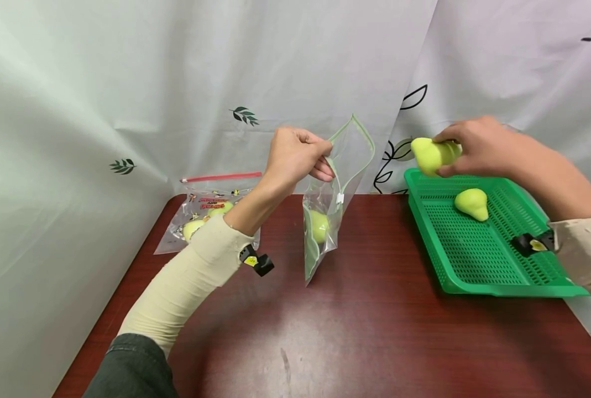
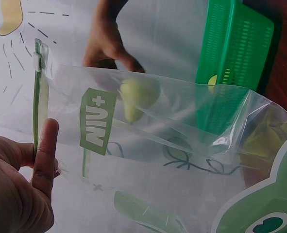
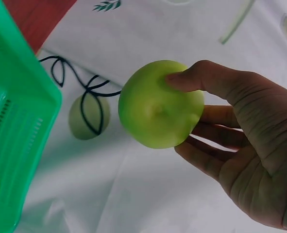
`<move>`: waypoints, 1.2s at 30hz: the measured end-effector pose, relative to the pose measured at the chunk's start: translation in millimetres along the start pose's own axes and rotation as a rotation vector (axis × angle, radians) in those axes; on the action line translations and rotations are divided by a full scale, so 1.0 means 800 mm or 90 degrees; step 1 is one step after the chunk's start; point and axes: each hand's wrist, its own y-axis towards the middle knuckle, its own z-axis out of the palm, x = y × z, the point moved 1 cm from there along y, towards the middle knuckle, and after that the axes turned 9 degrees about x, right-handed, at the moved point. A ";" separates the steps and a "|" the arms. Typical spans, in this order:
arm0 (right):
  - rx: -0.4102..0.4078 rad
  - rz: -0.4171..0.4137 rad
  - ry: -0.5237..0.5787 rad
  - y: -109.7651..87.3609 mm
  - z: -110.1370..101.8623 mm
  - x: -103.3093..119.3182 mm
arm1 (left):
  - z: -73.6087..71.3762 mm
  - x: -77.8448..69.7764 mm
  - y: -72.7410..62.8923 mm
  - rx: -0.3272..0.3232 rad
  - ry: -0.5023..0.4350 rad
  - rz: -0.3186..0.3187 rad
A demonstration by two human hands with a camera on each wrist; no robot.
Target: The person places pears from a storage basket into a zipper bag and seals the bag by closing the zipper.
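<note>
My left hand (image 1: 300, 157) pinches the green-trimmed rim of a clear zip bag (image 1: 345, 160), which hangs upright with its mouth spread. Low inside that bag sits a yellow-green pear (image 1: 319, 226). In the left wrist view the bag's green label (image 2: 98, 120) and a green printed figure show. Over the far left part of the basket, my right hand (image 1: 486, 146) grips another pear (image 1: 429, 156) between thumb and fingers; the right wrist view shows the round end of this pear (image 3: 158, 104). One more pear (image 1: 471, 203) lies in the green basket (image 1: 449, 284) below.
A second zip bag (image 1: 171, 243) with a red slider strip lies at the back left, pears (image 1: 193, 228) inside it, partly behind my left arm. The dark red-brown table (image 1: 365, 331) runs back to a white printed curtain (image 1: 295, 66).
</note>
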 end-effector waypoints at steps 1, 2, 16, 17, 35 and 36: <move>-0.013 -0.008 0.001 0.001 -0.003 0.003 | 0.000 0.000 0.000 0.000 -0.001 0.000; -0.025 -0.016 0.001 0.002 -0.006 0.005 | 0.000 0.000 0.000 0.001 -0.002 0.000; -0.239 -0.062 0.136 0.018 -0.040 0.057 | 0.000 0.000 0.000 -0.002 -0.016 -0.003; -0.254 -0.066 0.151 0.019 -0.041 0.063 | 0.000 0.000 0.000 -0.003 -0.016 -0.003; -0.237 -0.125 0.304 0.031 -0.031 0.125 | 0.001 -0.002 0.000 0.004 -0.011 0.002; -0.233 -0.128 0.303 0.031 -0.029 0.125 | 0.001 -0.002 0.000 0.004 -0.012 0.002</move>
